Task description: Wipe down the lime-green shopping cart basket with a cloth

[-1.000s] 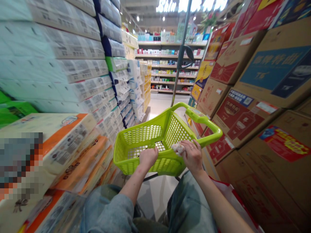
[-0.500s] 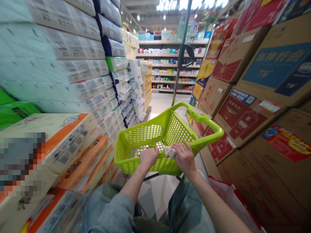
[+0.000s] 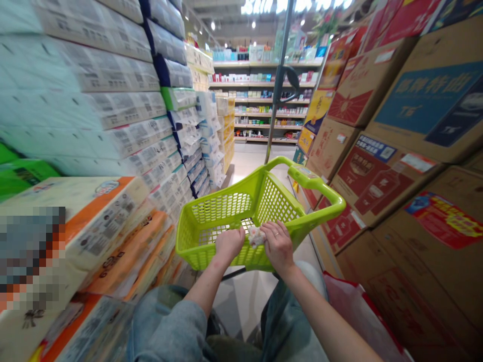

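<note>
A green plastic shopping basket cart (image 3: pixel 219 203) stands in front of me, its interior bare. My left hand (image 3: pixel 230 244) is closed around the near rim of the basket. Just to its right, my right hand (image 3: pixel 278 245) is closed on a crumpled white cloth or tissue with small pinkish spots (image 3: pixel 256 237), which rests against the same rim. A ring shows on one finger of this hand. The raised green handle (image 3: pixel 320 185) of the cart rises at the far right, touched by neither hand.
Stacked tissue packs (image 3: pixel 124 108) line the left side, with orange-banded packs (image 3: pixel 124 256) close by. Cardboard cartons (image 3: pixel 407 211) are piled on the right. A metal pole (image 3: pixel 279 85) stands behind the cart. Further back are product shelves (image 3: pixel 260 83). A red-edged white bag (image 3: pixel 354 306) lies lower right.
My right hand has shifted slightly left along the rim with the white cloth, nearer my left hand. My left hand keeps its hold on the rim.
</note>
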{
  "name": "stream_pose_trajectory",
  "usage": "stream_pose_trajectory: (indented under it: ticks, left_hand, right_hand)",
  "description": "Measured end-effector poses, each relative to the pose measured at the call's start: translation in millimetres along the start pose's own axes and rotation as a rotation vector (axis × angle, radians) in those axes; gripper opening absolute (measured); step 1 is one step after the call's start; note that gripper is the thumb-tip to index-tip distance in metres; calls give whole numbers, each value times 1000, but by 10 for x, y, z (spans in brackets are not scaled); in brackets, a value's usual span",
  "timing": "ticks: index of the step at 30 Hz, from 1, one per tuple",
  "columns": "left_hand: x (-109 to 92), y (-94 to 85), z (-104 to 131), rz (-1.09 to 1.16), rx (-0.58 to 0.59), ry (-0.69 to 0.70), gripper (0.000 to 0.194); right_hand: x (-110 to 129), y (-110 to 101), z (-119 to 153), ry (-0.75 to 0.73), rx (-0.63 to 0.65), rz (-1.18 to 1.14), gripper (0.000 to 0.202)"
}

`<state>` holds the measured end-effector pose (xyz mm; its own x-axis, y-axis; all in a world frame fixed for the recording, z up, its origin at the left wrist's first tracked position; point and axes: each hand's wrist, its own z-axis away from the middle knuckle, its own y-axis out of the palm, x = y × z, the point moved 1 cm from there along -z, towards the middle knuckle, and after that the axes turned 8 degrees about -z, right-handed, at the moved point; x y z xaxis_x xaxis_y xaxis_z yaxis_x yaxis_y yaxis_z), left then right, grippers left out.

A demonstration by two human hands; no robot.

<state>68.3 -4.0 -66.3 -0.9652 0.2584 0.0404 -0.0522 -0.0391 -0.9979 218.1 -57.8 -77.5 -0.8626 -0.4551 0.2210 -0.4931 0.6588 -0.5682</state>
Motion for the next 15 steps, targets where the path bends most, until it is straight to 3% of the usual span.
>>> stream_pose_trajectory:
  ticks: [7, 15]
  left_hand:
    - [3, -14, 21, 11, 14, 4, 53]
    - [-16, 38, -20, -4, -38, -47, 64]
  right_hand:
    - [24, -43, -20, 14, 59, -17, 28]
    - [-86, -171, -28, 61, 8, 20, 28]
